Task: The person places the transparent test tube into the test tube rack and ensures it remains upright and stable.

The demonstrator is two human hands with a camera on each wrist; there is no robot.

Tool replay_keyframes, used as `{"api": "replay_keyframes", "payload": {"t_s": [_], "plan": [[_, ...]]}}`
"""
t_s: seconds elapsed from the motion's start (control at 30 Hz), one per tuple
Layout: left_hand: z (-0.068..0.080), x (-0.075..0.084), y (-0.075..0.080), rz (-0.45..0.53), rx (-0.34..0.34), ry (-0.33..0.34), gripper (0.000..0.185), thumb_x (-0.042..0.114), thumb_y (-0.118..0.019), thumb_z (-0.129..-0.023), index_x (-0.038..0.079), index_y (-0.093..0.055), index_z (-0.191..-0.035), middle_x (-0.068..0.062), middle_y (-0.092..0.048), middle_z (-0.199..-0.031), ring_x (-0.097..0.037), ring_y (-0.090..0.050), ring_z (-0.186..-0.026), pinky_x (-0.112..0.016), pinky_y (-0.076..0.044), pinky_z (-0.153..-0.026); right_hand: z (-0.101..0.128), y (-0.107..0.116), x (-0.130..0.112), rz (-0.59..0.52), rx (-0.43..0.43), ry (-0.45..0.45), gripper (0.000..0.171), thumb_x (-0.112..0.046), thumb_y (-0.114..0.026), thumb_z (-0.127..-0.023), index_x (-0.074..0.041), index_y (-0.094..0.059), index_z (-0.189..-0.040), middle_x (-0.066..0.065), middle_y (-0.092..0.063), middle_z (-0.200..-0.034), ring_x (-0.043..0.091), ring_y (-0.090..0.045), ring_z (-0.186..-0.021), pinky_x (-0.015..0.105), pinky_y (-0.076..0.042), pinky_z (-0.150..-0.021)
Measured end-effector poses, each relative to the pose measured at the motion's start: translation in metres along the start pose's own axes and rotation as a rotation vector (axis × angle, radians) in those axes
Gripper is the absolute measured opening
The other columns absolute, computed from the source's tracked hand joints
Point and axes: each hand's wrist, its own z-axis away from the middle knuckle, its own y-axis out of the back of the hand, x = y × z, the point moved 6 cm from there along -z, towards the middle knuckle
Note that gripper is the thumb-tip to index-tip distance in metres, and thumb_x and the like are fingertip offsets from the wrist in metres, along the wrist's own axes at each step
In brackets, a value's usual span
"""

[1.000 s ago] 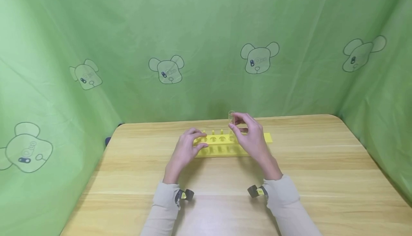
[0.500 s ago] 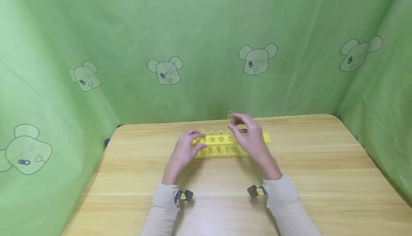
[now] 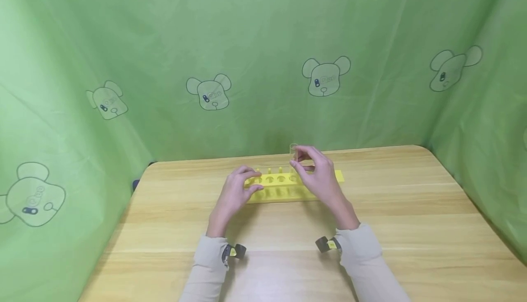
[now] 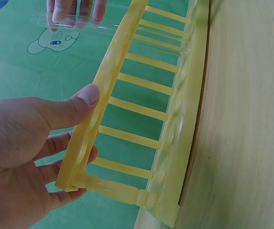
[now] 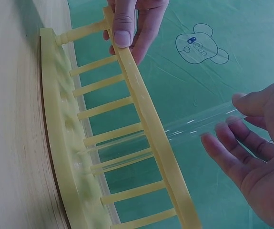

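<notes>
A yellow test tube rack (image 3: 284, 196) with a row of holes and upright pegs stands on the table. My left hand (image 3: 239, 187) grips the left end of its top bar, thumb on the near side and fingers behind, as the left wrist view shows. My right hand (image 3: 323, 174) pinches a clear test tube (image 3: 293, 153) near its upper end, between thumb and fingertips. The tube stands upright through a hole of the top bar. In the right wrist view the tube's lower part (image 5: 120, 143) passes between the pegs down to the rack's base (image 5: 63, 129).
The wooden table (image 3: 280, 265) reaches to a green curtain (image 3: 263, 64) printed with bear heads behind and at both sides. Wrist cameras (image 3: 327, 245) sit on both sleeves.
The head view has shifted slightly, so everything appears a little further left. Both hands keep their holds on the rack and the test tube, with hardly any movement.
</notes>
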Motion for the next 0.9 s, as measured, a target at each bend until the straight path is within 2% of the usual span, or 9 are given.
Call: {"api": "replay_keyframes", "payload": {"t_s": [0.63, 0.77, 0.9], "plan": [[-0.001, -0.006, -0.005, 0.001, -0.003, 0.001, 0.039, 0.018, -0.085, -0.084, 0.005, -0.074, -0.119, -0.008, -0.068, -0.118, -0.026, -0.064, -0.111, -0.038, -0.053, -0.103, 0.001, -0.003, 0.008, -0.010, -0.036, -0.026, 0.040, 0.003, -0.077, -0.089, 0.000, -0.065, -0.127, 0.013, -0.068, -0.103, 0.028, -0.068, -0.098, 0.025, -0.061, -0.078], [-0.003, -0.008, -0.006, 0.007, -0.012, 0.010, 0.040, 0.020, -0.084, -0.085, 0.006, -0.073, -0.121, -0.008, -0.068, -0.120, -0.025, -0.064, -0.113, -0.038, -0.052, -0.104, 0.001, 0.002, 0.012, -0.015, -0.039, -0.058, 0.039, 0.000, -0.077, -0.090, 0.000, -0.064, -0.128, 0.015, -0.068, -0.105, 0.029, -0.068, -0.100, 0.027, -0.062, -0.080], [-0.002, -0.013, -0.005, 0.025, -0.010, 0.047, 0.041, 0.025, -0.083, -0.088, 0.008, -0.073, -0.123, -0.006, -0.067, -0.124, -0.025, -0.062, -0.117, -0.040, -0.049, -0.107, 0.001, 0.010, 0.019, -0.018, -0.036, -0.106, 0.038, -0.009, -0.076, -0.094, -0.001, -0.063, -0.129, 0.013, -0.069, -0.109, 0.026, -0.067, -0.103, 0.028, -0.061, -0.084]]}}
